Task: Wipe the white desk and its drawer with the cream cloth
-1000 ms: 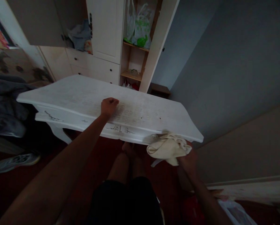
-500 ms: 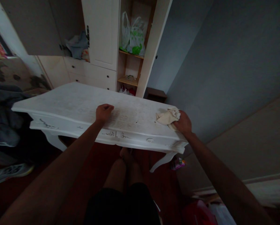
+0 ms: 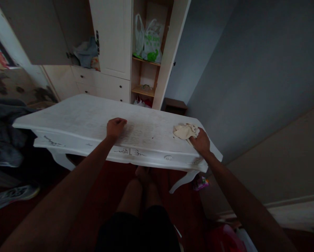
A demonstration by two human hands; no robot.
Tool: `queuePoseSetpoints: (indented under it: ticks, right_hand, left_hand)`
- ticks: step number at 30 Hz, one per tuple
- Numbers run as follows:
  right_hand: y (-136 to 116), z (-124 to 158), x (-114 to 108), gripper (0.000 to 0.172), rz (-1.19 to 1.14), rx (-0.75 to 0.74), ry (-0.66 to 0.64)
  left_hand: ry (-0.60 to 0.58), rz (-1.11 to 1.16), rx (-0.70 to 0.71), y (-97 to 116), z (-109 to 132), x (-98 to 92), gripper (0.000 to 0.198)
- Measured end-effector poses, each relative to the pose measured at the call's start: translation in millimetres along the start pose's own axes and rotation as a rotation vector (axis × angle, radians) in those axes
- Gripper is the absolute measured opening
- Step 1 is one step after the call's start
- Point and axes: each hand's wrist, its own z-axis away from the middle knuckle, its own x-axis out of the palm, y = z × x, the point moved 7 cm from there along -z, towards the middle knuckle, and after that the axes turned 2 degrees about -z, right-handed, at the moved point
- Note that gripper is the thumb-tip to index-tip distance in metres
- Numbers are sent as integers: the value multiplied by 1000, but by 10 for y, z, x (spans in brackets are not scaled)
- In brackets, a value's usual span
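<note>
- Cloth (image 3: 185, 131) moved from front edge onto white tabletop (image 3: 88, 110).
- Right hand (image 3: 201, 141): grip clutching cloth.
- Left hand (image 3: 116, 127): grip loosely clenched, beside dark smudges (image 3: 139, 130).

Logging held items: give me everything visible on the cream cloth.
The cream cloth looks like soft, plain fabric, bunched up rather than spread out, with a smoother lobe on its left and tighter folds toward its upper right. It appears to rest on the right part of the top of the white table. The right hand grips its right side and hides some of it. The picture is too dim to tell weave or stains.
</note>
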Motion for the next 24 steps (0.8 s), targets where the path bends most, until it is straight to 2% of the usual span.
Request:
queuePoseSetpoints:
  ticks: [4, 9, 14, 17, 20, 22, 24]
  right_hand:
    - [-19, 4, 14, 60, 37, 28, -21]
    - [-47, 7, 51, 62, 73, -26, -44]
    - [39, 72, 43, 80, -63, -32, -91]
    - [156, 154, -3, 85, -169, 22, -84]
    - [360, 222, -36, 81, -266, 173, -13]
    - [480, 234, -36, 73, -312, 252, 40]
    - [507, 197, -26, 64, -335, 231, 63]
  left_hand:
    - [14, 2, -2, -15, -3, 0, 21]
    - [9, -25, -8, -32, -15, 10, 22]
    - [-8, -52, -3, -15, -14, 12, 21]
    - [-13, -74, 10, 21, -4, 6, 22]
    - [-17, -90, 15, 48, 3, 4, 22]
    - [-17, -99, 5, 54, 5, 3, 22]
    - [-15, -102, -5, 57, 7, 2, 21]
